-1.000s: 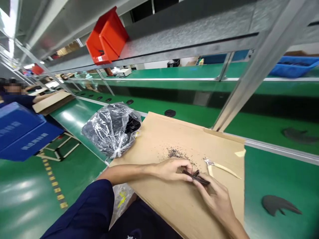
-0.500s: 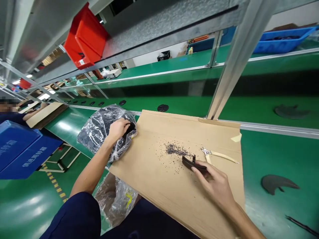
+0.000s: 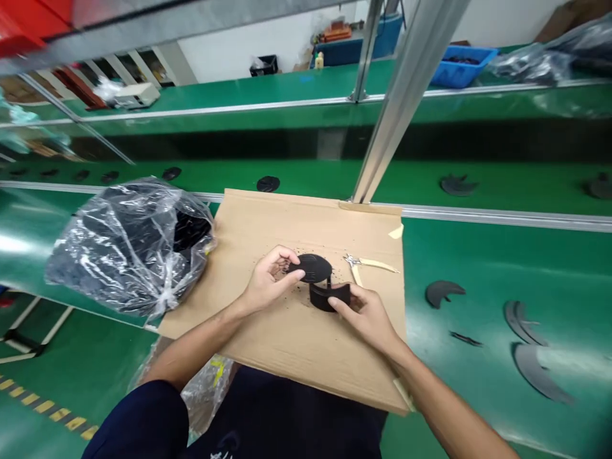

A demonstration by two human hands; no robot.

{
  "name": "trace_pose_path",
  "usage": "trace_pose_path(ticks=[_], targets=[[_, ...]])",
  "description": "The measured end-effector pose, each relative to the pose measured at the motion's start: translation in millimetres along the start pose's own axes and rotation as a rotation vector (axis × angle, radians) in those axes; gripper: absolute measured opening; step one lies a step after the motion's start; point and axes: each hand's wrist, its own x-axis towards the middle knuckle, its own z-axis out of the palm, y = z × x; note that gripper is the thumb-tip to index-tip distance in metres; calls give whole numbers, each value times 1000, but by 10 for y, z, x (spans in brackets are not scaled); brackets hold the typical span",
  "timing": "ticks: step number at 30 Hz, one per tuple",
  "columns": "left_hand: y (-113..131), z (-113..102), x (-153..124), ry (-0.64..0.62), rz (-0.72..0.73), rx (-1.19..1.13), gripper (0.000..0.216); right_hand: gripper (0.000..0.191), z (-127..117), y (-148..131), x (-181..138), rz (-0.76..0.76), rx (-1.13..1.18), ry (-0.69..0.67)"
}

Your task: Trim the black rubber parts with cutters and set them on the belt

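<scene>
My left hand [image 3: 268, 282] pinches a round black disc part [image 3: 312, 267] over the cardboard sheet [image 3: 296, 344]. My right hand [image 3: 363, 315] grips a curved black plastic piece [image 3: 329, 296] just below the disc, the two parts almost touching. Small black trimmings lie scattered on the cardboard under my hands. A pair of cutters with cream handles [image 3: 370, 264] lies on the cardboard to the right of the disc. A clear plastic bag full of black parts [image 3: 129, 245] sits at the cardboard's left edge.
Loose black crescent offcuts [image 3: 442, 292] lie on the green bench to the right. Black discs [image 3: 268, 184] ride the green conveyor behind the cardboard. A slanted metal post [image 3: 396, 108] rises behind it. A blue bin [image 3: 461, 64] stands far back.
My left hand came out of the plastic bag with a black disc and brought it over to the curved piece in my right hand. The view has tilted downward.
</scene>
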Motion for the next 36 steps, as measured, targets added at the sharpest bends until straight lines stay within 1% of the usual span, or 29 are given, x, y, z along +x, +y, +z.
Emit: trace_pose_path(ticks=[2,5,8,11,14,18,21,24,26,28,30,31,33,36], targets=[[-72,170,-64,-56,45,60,26,46,16,0,-25,60,35,-44],[-161,262,-130,-144,147,206,29,47,24,11,-54,115,54,-65],[-222,275,-167,-128,279,298,28,48,26,38,-63,122,22,-64],[-259,286,-191,-104,368,331,29,51,28,76,-60,105,-26,-59],[-273,299,-214,-89,398,347,29,51,28,105,-60,101,-87,-42],[-264,308,-241,-66,400,355,22,50,18,115,-69,101,-145,-29],[-256,312,-251,-61,399,369,22,49,7,96,-77,80,-191,-29],[-250,309,-255,-77,400,362,22,45,2,49,-78,6,-264,-15],[-237,300,-253,-95,385,314,21,38,4,11,-71,-87,-305,-14],[-216,289,-246,-131,321,220,29,27,5,-13,-63,-207,-338,-26],[-197,278,-232,-184,270,123,41,22,2,-8,-61,-340,-376,-48],[-191,274,-223,-206,278,91,43,22,-3,5,-62,-400,-401,-56],[-190,271,-208,-227,336,62,37,23,-13,45,-67,-492,-460,-57],[-200,280,-202,-218,385,43,28,23,-25,102,-71,-564,-536,-35]])
